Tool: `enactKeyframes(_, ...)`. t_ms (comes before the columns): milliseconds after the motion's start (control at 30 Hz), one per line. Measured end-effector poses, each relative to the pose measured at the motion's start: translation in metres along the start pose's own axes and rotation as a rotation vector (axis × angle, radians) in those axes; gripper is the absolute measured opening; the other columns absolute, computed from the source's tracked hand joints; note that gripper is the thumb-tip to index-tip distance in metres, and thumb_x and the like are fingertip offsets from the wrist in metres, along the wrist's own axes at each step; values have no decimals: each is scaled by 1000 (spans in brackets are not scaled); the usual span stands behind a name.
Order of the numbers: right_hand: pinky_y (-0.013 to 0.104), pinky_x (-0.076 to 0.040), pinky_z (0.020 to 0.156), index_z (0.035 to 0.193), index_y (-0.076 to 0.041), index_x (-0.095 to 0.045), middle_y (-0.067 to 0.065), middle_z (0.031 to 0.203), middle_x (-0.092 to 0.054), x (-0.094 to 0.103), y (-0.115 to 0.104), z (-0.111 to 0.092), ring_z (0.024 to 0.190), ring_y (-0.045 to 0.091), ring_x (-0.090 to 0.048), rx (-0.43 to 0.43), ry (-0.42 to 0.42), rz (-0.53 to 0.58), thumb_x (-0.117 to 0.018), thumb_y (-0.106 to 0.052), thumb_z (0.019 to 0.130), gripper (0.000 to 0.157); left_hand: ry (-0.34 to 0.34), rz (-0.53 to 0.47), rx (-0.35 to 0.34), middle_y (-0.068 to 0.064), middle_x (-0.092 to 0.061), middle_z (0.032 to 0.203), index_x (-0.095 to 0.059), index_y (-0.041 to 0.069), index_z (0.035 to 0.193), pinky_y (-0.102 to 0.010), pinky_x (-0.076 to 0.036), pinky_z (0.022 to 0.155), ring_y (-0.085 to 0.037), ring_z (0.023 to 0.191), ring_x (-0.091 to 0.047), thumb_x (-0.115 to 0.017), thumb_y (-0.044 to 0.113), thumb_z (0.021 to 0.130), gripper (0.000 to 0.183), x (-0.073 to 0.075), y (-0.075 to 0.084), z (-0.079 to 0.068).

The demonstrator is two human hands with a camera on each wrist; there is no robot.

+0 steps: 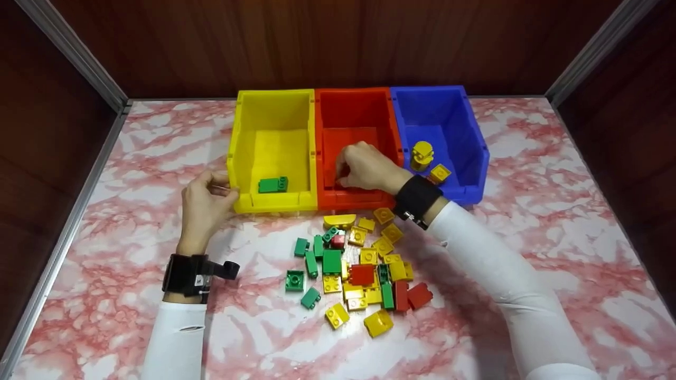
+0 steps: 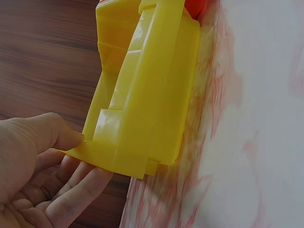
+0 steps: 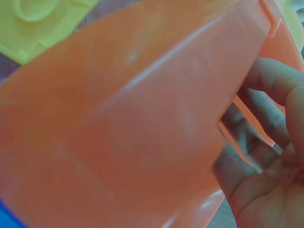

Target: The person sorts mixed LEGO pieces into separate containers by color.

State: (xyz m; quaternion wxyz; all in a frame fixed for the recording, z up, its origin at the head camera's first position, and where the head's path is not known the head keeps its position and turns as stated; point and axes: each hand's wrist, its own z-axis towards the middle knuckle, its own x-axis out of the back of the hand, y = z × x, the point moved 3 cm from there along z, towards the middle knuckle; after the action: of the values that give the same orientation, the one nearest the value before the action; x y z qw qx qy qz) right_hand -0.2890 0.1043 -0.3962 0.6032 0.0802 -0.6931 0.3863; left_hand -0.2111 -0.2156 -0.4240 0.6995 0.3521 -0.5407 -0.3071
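Observation:
At the left front corner of the yellow bin (image 1: 274, 203), my left hand (image 1: 206, 203) pinches the rim. In the left wrist view the thumb (image 2: 66, 130) lies on top of that rim, with the other fingers (image 2: 78, 190) underneath. My right hand (image 1: 367, 166) reaches down into the red bin (image 1: 359, 200), fingers bent and pointing at its floor near the front. The front wall (image 3: 118, 123) partly hides them in the right wrist view; I cannot tell whether they hold a brick. Green bricks (image 1: 272, 184) lie in the yellow bin.
A blue bin (image 1: 475, 184) on the right holds several yellow bricks (image 1: 421, 154). In front of the bins is a loose pile of green bricks (image 1: 331, 261), yellow bricks (image 1: 378, 323) and red bricks (image 1: 420, 295) on the marbled tabletop (image 1: 253, 327). Wooden panels (image 1: 338, 42) enclose the table.

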Motion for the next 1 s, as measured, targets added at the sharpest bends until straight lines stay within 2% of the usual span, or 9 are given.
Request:
enactKeyframes(133, 43, -62, 88, 108, -3, -80, 13, 106, -80, 1, -1, -5, 94, 29, -73, 30, 12, -13, -82, -18, 90, 23, 9, 2, -8, -21, -76, 109, -70, -3, 111, -6, -51, 71, -18, 87, -67, -72, 6, 91, 22, 0, -1, 0)
enactKeyframes(233, 43, -62, 87, 119, -4, -76, 14, 115, -76, 4, -5, -14, 93, 29, -70, 46, 31, -26, -81, -27, 92, 35, 12, 1, -10, -22, -76, 108, -70, -5, 110, -6, -51, 70, -13, 85, -66, -72, 5, 91, 22, 0, -2, 0)
enactKeyframes(367, 41, -62, 78, 132, -10, -70, 14, 119, -70, 10, -16, -31, 88, 28, -69, 65, 48, -43, -79, -40, 93, 51, 12, 0, -15, -23, -76, 107, -70, -6, 109, -6, -51, 69, -10, 82, -65, -72, 5, 91, 21, 0, -1, 1)
enactKeyframes(500, 41, -63, 81, 143, -13, -61, 13, 124, -66, 16, -29, -53, 96, 29, -69, 103, 61, -69, -80, -47, 90, 65, 11, -7, -13, -22, -76, 108, -70, -5, 110, -6, -52, 69, -10, 83, -65, -72, 4, 91, 22, 0, -2, 0)
enactKeyframes(667, 42, -63, 86, 149, -13, -56, 12, 132, -64, 21, -45, -85, 108, 28, -65, 187, 73, -126, -83, -48, 87, 76, 5, -11, -2, -21, -76, 110, -70, -4, 111, -7, -52, 70, -11, 83, -65, -72, 4, 90, 22, 1, -1, 1)
enactKeyframes(767, 40, -64, 82, 150, -12, -56, 13, 134, -64, 20, -55, -104, 109, 28, -64, 239, 74, -152, -86, -44, 85, 78, 4, -11, -2, -22, -76, 109, -70, -4, 111, -7, -52, 70, -12, 84, -65, -72, 4, 90, 22, 1, -1, 1)
enactKeyframes(967, 34, -63, 75, 148, -13, -57, 11, 131, -66, 4, -68, -134, 109, 27, -66, 289, 17, -207, -90, -39, 81, 80, 7, -6, 1, -21, -76, 108, -71, -3, 112, -7, -52, 70, -15, 85, -66, -73, 5, 90, 24, 0, 0, 0)
enactKeyframes(1000, 35, -64, 77, 147, -13, -59, 10, 131, -66, 0, -70, -137, 109, 27, -66, 294, 3, -215, -90, -39, 80, 78, 7, -5, 2, -21, -76, 108, -71, -3, 112, -7, -52, 70, -15, 85, -66, -73, 5, 90, 24, 0, 0, 0)
